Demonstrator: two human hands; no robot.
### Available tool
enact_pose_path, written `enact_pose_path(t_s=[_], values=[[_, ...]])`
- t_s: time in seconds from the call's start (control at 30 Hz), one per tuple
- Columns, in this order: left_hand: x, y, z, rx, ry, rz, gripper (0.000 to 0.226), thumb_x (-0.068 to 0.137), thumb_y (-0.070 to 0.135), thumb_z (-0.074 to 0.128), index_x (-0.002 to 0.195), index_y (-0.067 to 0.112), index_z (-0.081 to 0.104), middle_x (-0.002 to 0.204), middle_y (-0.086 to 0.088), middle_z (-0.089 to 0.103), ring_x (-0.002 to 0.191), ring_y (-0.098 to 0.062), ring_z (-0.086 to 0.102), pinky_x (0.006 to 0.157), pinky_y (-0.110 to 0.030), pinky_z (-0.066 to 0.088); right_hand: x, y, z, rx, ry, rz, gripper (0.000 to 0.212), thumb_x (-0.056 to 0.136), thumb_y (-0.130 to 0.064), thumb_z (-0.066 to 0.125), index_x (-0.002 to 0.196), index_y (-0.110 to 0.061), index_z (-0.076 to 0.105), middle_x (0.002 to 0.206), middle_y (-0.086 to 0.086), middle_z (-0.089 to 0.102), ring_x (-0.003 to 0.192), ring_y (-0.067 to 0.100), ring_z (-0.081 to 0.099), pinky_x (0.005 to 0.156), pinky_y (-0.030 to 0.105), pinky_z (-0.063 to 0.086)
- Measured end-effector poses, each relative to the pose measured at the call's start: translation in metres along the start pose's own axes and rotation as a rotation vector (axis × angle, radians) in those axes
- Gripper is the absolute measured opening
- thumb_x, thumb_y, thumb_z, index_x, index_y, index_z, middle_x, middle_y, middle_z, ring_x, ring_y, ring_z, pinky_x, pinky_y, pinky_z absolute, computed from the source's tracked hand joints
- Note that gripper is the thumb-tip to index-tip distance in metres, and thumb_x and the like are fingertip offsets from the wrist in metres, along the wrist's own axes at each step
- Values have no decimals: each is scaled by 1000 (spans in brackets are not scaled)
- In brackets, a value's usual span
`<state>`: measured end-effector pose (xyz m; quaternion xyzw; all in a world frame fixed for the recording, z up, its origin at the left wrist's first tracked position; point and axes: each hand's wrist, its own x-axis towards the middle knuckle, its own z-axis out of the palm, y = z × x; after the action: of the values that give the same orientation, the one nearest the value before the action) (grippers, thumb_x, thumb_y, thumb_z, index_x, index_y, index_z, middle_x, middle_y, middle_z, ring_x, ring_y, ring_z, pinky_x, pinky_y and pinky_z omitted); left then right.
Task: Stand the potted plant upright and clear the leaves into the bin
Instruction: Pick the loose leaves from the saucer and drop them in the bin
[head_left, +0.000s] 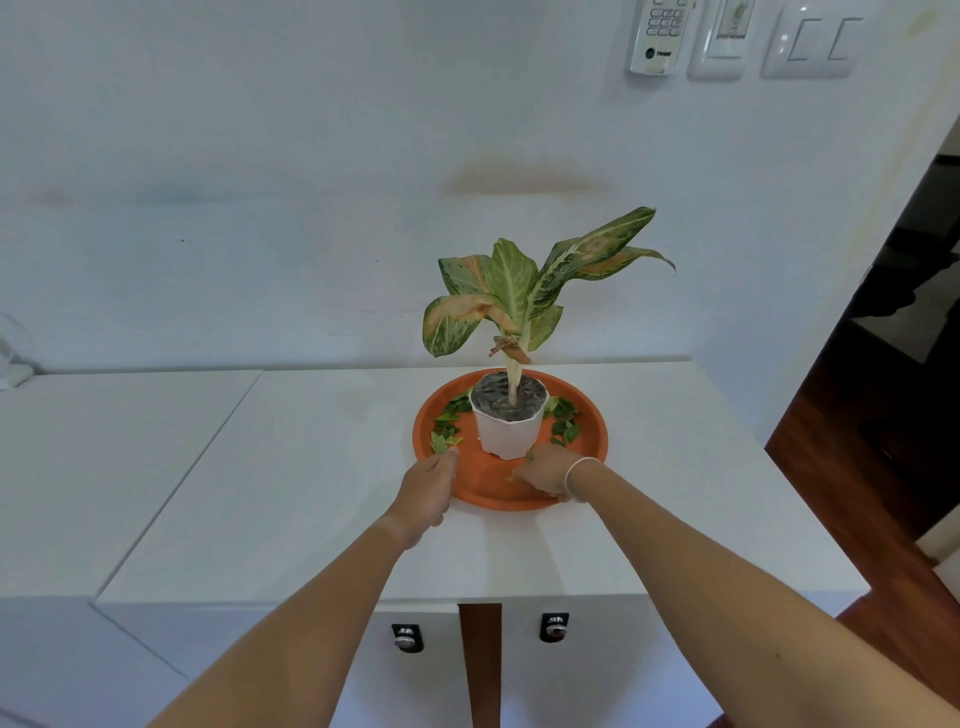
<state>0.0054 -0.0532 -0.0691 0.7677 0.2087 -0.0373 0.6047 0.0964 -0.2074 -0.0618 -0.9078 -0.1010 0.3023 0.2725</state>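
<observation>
The potted plant (509, 423) stands upright in a white pot in the middle of a round orange tray (592, 431) on the white counter. Small green leaves lie on the tray left (445, 426) and right (565, 422) of the pot. My left hand (428, 491) rests on the tray's near-left rim, its fingers curled over the edge beside a leaf. My right hand (545, 475) is down on the tray in front of the pot, fingers pinched on a few small leaves. No bin is in view.
The white counter (311, 493) ends at a front edge just below my forearms, with two cabinet locks (408, 636) beneath. A wall stands close behind the tray. To the right the counter drops off to a wooden floor (893, 519).
</observation>
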Motion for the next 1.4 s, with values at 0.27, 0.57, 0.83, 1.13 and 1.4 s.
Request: enact_pose_path(t_s=[0.27, 0.57, 0.83, 1.13, 1.4], values=[[11, 13, 24, -159, -55, -19, 29, 87, 18, 36, 60, 21, 26, 47, 8, 23, 40, -8, 18, 38, -17, 15, -26, 35, -17, 1242, -142, 29, 22, 88, -15, 44, 67, -13, 39, 50, 1, 42, 34, 9, 30, 30, 15, 21], [6, 38, 85, -416, -275, -116, 22, 78, 7, 39, 59, 18, 36, 43, 6, 29, 34, -7, 23, 32, -16, 16, -55, 93, -32, 1708, -8, -91, 14, 83, -4, 33, 74, -11, 41, 50, 1, 41, 34, 11, 30, 30, 17, 24], [-11, 60, 162, -443, -431, -126, 21, 76, 5, 34, 57, 14, 38, 44, 3, 33, 35, -10, 27, 32, -17, 18, -93, 157, -49, 1852, 240, -47, 19, 83, -6, 33, 69, -9, 46, 48, 2, 41, 33, 12, 29, 30, 16, 23], [-50, 65, 274, -394, -689, -172, 26, 79, 11, 28, 54, 12, 36, 43, 2, 33, 34, -9, 27, 34, -14, 18, -162, 257, -53, 1947, 521, 13, 33, 89, -25, 39, 60, -10, 45, 50, 3, 43, 35, 13, 32, 32, 17, 27], [-91, 40, 382, -292, -894, -316, 27, 81, 10, 29, 55, 14, 36, 45, 2, 33, 34, -9, 27, 31, -16, 20, -211, 360, -26, 2008, 632, 162, 40, 95, -32, 35, 61, -13, 43, 51, 1, 40, 35, 12, 33, 32, 20, 25]])
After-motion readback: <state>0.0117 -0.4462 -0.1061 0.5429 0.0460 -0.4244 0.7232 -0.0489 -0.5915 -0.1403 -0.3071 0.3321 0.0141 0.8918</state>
